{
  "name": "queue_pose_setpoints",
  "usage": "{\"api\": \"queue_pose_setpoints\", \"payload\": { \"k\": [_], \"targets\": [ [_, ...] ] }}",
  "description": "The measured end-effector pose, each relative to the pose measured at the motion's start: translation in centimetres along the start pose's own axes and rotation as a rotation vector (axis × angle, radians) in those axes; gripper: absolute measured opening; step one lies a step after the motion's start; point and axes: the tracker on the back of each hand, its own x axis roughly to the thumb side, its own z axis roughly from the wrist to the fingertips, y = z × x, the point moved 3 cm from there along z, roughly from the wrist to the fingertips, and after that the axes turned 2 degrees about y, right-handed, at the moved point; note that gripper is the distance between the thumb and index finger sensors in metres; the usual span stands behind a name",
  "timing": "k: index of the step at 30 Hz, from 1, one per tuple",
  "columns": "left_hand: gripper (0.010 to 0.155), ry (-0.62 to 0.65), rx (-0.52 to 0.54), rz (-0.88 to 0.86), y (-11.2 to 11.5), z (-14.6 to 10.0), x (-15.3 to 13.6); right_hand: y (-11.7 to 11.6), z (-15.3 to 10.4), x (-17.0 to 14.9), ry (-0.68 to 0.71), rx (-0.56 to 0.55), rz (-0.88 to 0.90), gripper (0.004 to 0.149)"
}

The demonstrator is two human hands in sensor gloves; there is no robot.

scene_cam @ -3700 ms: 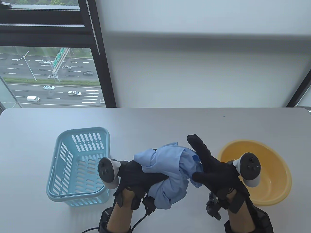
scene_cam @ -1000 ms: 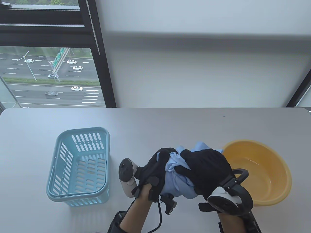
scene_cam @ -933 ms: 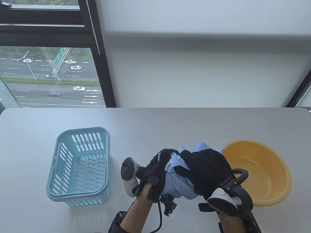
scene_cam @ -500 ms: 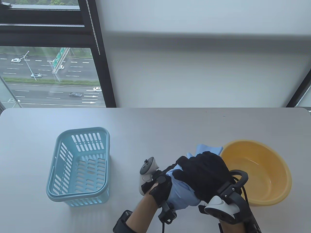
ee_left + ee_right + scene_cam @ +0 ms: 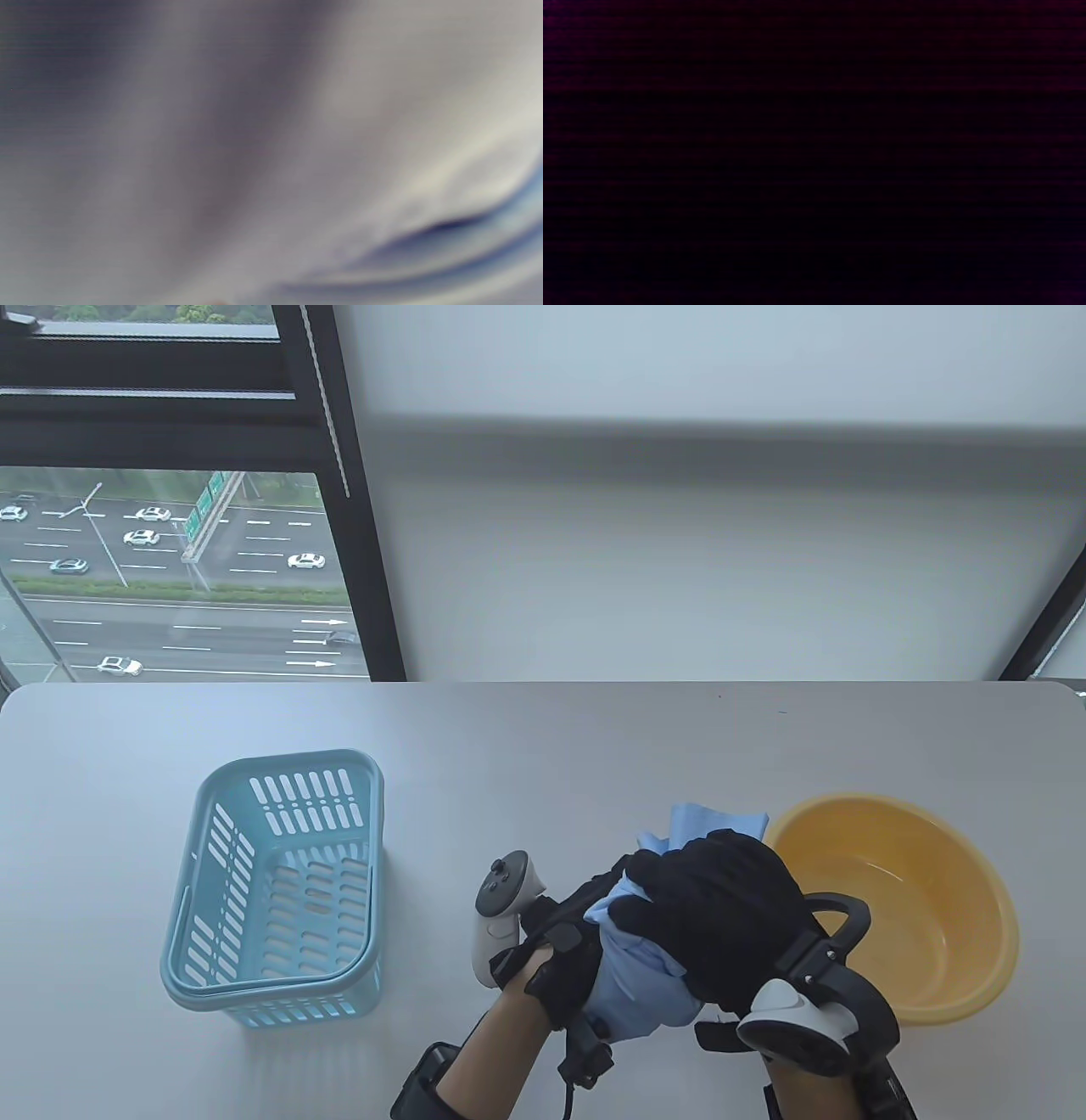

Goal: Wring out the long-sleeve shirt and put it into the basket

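Both hands are wrapped tight around the shirt (image 5: pixel 635 976) right now. The right hand (image 5: pixel 721 920) sits on top with its fingers curled over the bundle, and the left hand (image 5: pixel 564 959) grips it from the other side, lower down. The shirt is squashed into a short wad between them, with a bit of cloth poking out past the right hand's knuckles. Its long axis seems to run from near the person's body away across the table, roughly, but it's so balled up I wouldn't swear to it. Wrist views are no help: left one is a blur of cloth, right one is just black.

Looks like mid-wring to me. The bowl (image 5: pixel 942 1001) is just beside the right hand, on its outer side. The basket (image 5: pixel 204 797) is out past the left hand, well apart, so the left hand is nearer for the drop later.
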Motion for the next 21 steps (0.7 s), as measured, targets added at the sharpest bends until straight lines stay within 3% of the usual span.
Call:
{"api": "queue_pose_setpoints", "payload": {
  "k": [3, 6, 10, 12, 14, 15, 17, 21],
  "targets": [
    [0.072, 0.119, 0.103, 0.112, -0.7, -1.0, 2.9, 0.4, -0.2, -1.6, -0.103, -0.043, 0.099, 0.046],
    [0.088, 0.284, 0.164, 0.252, -0.7, -2.0, 5.7, 0.5, -0.4, -3.0, -0.194, -0.057, 0.152, 0.047],
    [0.115, 0.387, 0.072, 0.330, 0.4, -2.9, 8.4, 0.2, -0.7, -4.3, -0.298, -0.057, 0.208, 0.048],
    [0.120, 0.393, 0.062, 0.509, 1.4, -3.4, 9.8, -0.4, -0.8, -4.7, -0.321, -0.030, 0.294, 0.051],
    [0.113, 0.388, 0.076, 0.685, 2.3, -3.6, 10.5, -1.1, -0.8, -4.5, -0.338, -0.005, 0.380, 0.052],
    [0.106, 0.408, 0.138, 0.737, 2.5, -4.1, 11.0, -1.4, -0.8, -4.5, -0.341, 0.003, 0.406, 0.053],
    [0.088, 0.496, 0.263, 0.756, 2.5, -4.8, 12.1, -1.5, -0.8, -4.7, -0.337, 0.012, 0.424, 0.057],
    [0.075, 0.535, 0.336, 0.916, 2.5, -6.6, 14.3, -1.4, -0.7, -4.8, -0.329, 0.051, 0.469, 0.068]
  ]
}}
